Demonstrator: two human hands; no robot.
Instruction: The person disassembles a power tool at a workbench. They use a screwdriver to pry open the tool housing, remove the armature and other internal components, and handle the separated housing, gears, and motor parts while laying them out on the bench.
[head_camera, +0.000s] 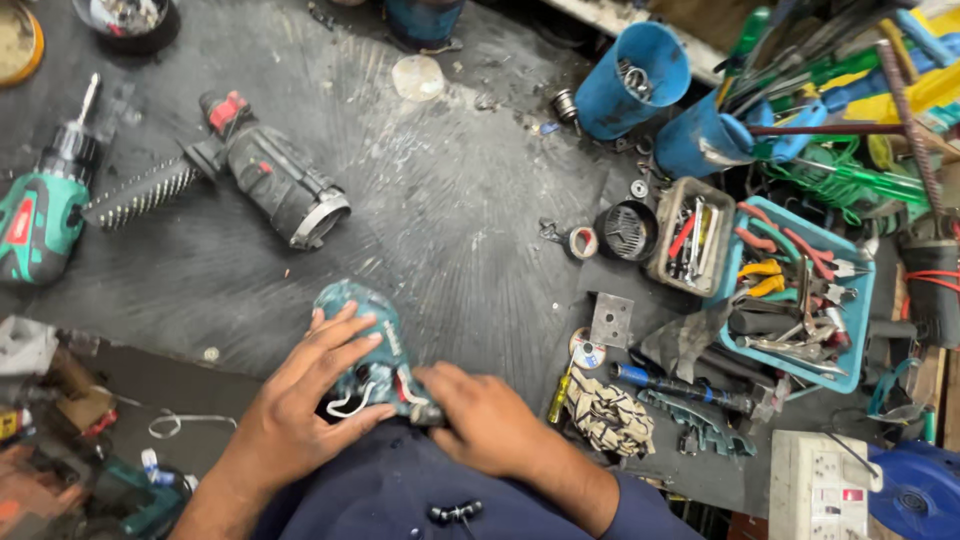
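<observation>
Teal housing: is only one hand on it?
No: the left hand and right hand both grip the teal housing.

This is looking like a repair workshop for power tools. A worn, scratched dark bench (450, 200) is carrying dismantled machines: a black motor housing (275, 180) is lying beside a finned grey part (140, 195), and a green cordless drill (45, 210) is resting at the bench's left edge. On the right, a blue tray (855, 330) is holding pliers and cutters, a small box (690, 235) is holding bits and keys, and blue cups (640, 75) are lying tipped among screwdrivers (850, 175). Loose washers, a tape roll (583, 241) and a rag (610, 415) are lying scattered about. A white socket block (820, 485) is sitting at the lower right.
</observation>
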